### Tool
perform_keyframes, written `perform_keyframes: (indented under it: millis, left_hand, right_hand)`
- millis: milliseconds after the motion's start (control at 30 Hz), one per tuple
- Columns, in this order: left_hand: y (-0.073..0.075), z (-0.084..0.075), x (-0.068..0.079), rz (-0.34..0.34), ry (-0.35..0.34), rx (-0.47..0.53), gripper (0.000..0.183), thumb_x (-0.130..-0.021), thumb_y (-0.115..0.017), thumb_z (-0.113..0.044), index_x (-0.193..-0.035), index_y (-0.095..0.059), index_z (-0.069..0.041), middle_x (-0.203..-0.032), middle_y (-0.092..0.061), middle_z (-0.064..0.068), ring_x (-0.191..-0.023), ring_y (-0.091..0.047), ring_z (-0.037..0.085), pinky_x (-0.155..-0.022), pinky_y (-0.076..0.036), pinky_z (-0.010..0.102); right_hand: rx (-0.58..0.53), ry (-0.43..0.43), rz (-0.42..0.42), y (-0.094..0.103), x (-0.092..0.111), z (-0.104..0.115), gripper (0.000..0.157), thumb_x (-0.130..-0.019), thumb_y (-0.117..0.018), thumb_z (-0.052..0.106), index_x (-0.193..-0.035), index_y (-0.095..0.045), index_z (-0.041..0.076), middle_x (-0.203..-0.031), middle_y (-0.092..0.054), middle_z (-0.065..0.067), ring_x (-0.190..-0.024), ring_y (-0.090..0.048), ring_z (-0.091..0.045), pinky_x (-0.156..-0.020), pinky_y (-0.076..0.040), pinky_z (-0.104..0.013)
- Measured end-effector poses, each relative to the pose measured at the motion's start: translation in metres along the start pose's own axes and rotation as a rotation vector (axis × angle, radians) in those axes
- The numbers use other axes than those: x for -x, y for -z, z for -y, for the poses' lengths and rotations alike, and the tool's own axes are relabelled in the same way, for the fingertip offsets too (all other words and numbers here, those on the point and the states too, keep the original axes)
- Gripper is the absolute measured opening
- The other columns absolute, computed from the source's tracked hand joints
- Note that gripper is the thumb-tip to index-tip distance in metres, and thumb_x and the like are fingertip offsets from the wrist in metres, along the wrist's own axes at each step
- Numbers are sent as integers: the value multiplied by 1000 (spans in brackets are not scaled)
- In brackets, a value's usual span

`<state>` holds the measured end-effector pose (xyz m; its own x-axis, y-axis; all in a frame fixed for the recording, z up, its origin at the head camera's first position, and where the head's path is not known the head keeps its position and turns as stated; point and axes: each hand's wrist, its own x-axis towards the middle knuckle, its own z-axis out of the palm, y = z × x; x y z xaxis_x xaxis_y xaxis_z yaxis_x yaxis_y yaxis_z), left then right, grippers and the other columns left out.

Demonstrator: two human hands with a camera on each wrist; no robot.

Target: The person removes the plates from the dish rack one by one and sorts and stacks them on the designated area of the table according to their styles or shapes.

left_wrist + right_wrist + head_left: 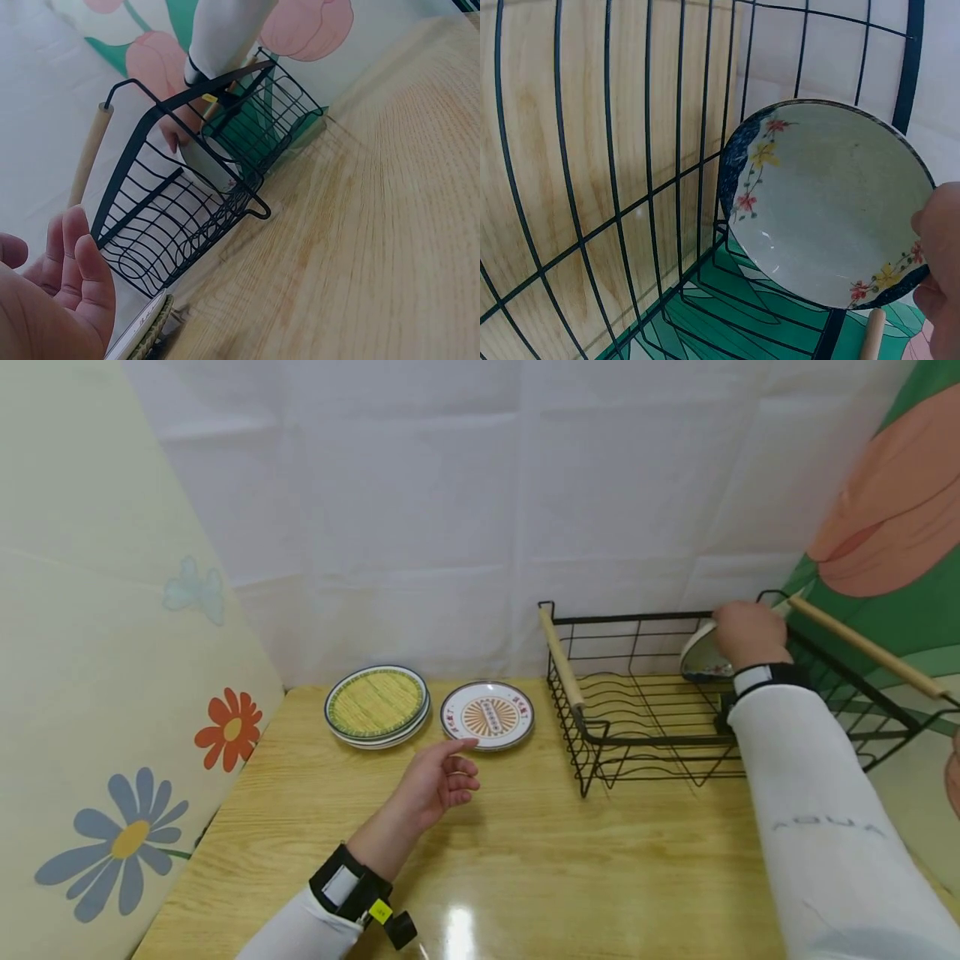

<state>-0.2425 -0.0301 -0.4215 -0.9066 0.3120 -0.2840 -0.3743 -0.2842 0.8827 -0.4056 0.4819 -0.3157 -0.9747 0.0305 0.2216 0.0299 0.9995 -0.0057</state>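
Inside the black wire dish rack [660, 741], toward its far right corner, my right hand [750, 633] pinches the rim of a white plate [821, 202]. The plate has a dark blue edge and red and yellow flowers. It stands tilted against the wires, and my hand covers part of it in the head view. My left hand [435, 781] hovers over the table with its fingers relaxed and holding nothing. Its fingertips come close to the front edge of a small white plate [487, 714] with an orange sunburst pattern.
A stack of plates with a yellow, green-rimmed one [377, 702] on top sits left of the sunburst plate. The rack has wooden handles [561, 656] at both ends. White cloth [405, 527] hangs behind the wooden table [547, 860]; flower-printed panels stand at both sides.
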Motion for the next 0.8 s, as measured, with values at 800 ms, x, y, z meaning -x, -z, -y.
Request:
perform_keyframes:
  millis: [800]
  left_hand:
    - [0, 2, -7, 9, -8, 5, 49, -106, -47, -31, -147, -50, -3, -75, -65, -3, -65, -67, 12, -61, -54, 24]
  right_hand:
    - [-27, -85, -78, 22, 14, -9, 30, -96, -40, -1, -96, -64, -20, -93, -62, -46, -76, -63, -59, -55, -49, -67]
